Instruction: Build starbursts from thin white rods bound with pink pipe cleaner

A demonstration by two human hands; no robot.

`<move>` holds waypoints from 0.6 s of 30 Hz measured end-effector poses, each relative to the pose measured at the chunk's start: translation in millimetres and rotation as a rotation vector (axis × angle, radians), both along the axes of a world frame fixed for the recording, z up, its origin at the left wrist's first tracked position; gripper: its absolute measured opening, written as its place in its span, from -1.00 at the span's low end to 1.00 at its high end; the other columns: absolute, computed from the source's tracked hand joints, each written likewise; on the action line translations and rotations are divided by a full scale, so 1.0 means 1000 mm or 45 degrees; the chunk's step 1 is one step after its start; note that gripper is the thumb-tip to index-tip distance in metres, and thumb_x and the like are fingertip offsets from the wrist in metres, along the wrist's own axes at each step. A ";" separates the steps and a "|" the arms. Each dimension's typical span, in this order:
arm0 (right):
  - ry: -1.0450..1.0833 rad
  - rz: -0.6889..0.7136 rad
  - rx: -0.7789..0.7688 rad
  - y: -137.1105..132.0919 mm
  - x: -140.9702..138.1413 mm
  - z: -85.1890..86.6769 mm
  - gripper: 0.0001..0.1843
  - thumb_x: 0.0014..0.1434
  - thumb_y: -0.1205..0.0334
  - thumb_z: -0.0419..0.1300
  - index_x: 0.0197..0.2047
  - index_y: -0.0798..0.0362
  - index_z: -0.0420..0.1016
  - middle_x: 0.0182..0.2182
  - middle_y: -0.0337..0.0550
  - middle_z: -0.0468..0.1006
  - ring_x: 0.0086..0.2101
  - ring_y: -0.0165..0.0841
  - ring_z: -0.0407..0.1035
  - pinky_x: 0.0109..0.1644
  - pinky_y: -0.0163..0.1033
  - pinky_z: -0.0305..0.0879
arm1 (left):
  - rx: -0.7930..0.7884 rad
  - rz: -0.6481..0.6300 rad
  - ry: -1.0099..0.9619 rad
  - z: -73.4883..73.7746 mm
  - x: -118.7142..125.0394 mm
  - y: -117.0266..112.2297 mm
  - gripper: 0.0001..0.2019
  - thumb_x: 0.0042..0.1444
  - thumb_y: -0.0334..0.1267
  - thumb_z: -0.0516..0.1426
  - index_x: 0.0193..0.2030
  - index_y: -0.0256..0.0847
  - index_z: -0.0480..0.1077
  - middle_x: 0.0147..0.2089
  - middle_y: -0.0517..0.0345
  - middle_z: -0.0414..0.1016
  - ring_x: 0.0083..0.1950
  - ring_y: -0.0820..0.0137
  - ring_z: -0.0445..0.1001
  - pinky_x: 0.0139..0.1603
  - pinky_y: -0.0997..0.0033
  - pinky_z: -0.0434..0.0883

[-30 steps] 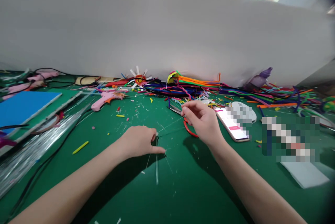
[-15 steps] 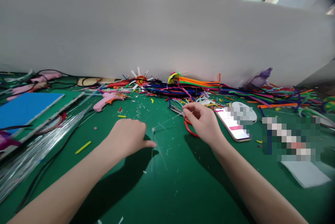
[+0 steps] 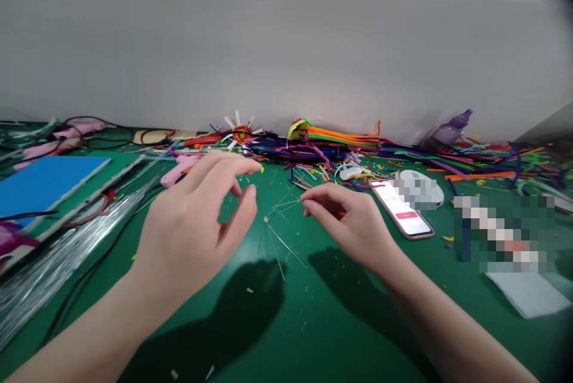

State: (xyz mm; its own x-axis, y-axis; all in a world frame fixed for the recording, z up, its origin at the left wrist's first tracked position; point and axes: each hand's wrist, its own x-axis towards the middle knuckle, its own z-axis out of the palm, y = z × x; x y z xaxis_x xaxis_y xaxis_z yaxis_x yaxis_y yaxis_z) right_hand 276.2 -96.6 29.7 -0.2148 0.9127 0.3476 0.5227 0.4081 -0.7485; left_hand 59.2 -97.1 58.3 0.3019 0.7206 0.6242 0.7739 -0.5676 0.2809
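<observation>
My right hand (image 3: 353, 225) pinches the ends of a small bunch of thin clear strands (image 3: 275, 234) that fan out from a knot just above the green table (image 3: 313, 317). My left hand (image 3: 197, 222) is raised over the table to the left of the strands, fingers spread and holding nothing. Its thumb tip is close to the knot without touching it. Red-handled scissors lie hidden behind my right hand.
A pile of coloured pipe cleaners (image 3: 331, 141) runs along the white wall. A pink glue gun (image 3: 176, 171) lies back left, a phone (image 3: 403, 209) and a white oval object (image 3: 421, 187) to the right. Blue foam sheet (image 3: 40, 183) and silvery strands (image 3: 54, 258) sit at the left.
My left hand let go of the strands, lifted off the table and opened its fingers. My right hand shifted slightly left, still pinching the strand bunch, which now hangs from it.
</observation>
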 end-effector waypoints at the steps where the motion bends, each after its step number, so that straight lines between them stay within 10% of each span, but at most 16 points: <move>1: 0.005 0.006 0.025 -0.002 -0.001 0.002 -0.85 0.22 0.18 0.11 -0.20 -0.06 0.50 -0.37 -0.23 0.58 -0.38 -0.38 0.44 -0.34 -0.27 0.31 | -0.010 -0.037 -0.044 0.003 0.001 -0.003 -0.77 0.20 -0.22 0.01 -0.03 -0.14 0.34 -0.06 0.10 0.44 -0.25 0.38 0.41 -0.28 0.45 0.29; 10: -0.254 0.031 0.483 -0.020 -0.005 0.010 -0.82 0.22 0.29 0.12 -0.11 -0.08 0.45 -0.30 -0.22 0.59 -0.35 -0.40 0.46 -0.28 -0.30 0.33 | -0.493 -0.366 -0.133 0.000 0.002 -0.001 -0.84 0.13 -0.14 0.13 -0.39 -0.11 0.47 -0.43 0.22 0.49 -0.45 0.41 0.37 -0.50 0.52 0.21; 18: -0.379 -0.016 0.425 -0.019 -0.006 0.010 -0.87 0.24 0.20 0.07 -0.19 -0.03 0.43 -0.38 -0.18 0.55 -0.41 -0.39 0.40 -0.29 -0.28 0.28 | -0.484 -0.348 -0.222 -0.001 0.005 -0.002 -0.86 0.10 -0.18 0.16 -0.40 -0.12 0.50 -0.42 0.18 0.50 -0.43 0.37 0.34 -0.43 0.47 0.19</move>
State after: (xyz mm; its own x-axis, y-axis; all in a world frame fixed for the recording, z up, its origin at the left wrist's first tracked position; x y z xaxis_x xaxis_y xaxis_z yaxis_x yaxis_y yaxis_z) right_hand 270.3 -115.7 39.6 -0.3400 0.7639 0.5486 0.7016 0.5944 -0.3930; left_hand 63.8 -98.7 56.9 0.4262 0.8160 0.3905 0.5341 -0.5754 0.6195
